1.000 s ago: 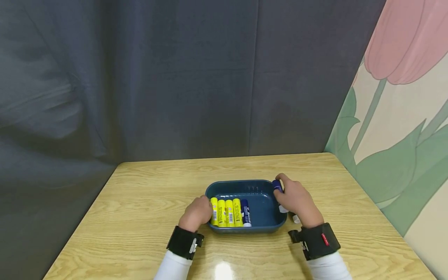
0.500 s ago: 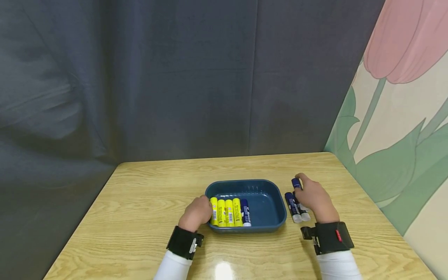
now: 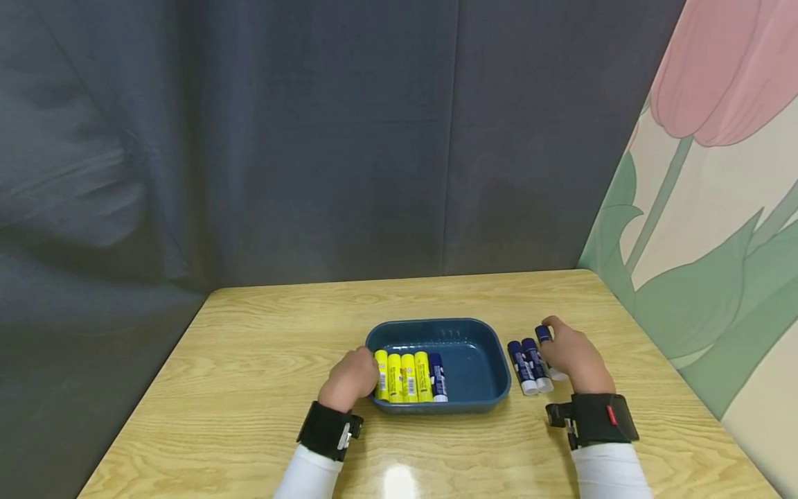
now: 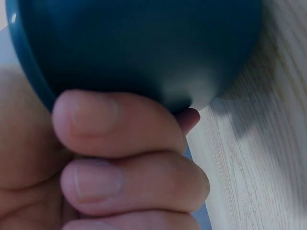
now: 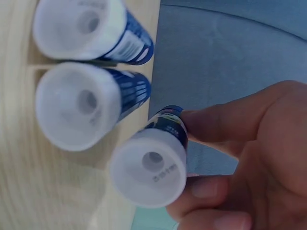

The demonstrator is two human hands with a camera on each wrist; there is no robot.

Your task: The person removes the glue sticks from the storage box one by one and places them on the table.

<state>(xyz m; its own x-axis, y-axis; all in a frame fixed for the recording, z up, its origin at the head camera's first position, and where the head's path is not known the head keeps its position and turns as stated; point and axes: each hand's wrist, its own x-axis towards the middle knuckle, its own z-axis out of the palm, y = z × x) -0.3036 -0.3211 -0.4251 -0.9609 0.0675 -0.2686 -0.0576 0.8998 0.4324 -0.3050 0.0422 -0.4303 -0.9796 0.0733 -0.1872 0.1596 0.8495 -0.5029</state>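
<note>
My left hand (image 3: 352, 378) grips the left end of a dark blue tray (image 3: 476, 378); in the left wrist view its fingers are curled at the tray's wall (image 4: 144, 52). Several yellow glue sticks (image 3: 409, 379) lie side by side in the tray, with one blue glue stick (image 3: 438, 379) to their right. On the right, my right hand (image 3: 576, 353) pinches another blue glue stick (image 3: 544, 334) between thumb and fingers, its white base (image 5: 148, 172) facing the right wrist camera. Two more blue glue sticks (image 3: 522, 367) lie parallel on the table just left of it.
The wooden table (image 3: 280, 333) has a dark curtain (image 3: 337, 152) behind it. A wall painted with a pink tulip (image 3: 711, 76) runs along the right side. Black wrist straps (image 3: 601, 419) sit on both forearms.
My right hand has carried the blue glue stick from the tray's right rim rightward, past the two lying on the table, and lowered it beside them. My left hand has stayed on the tray.
</note>
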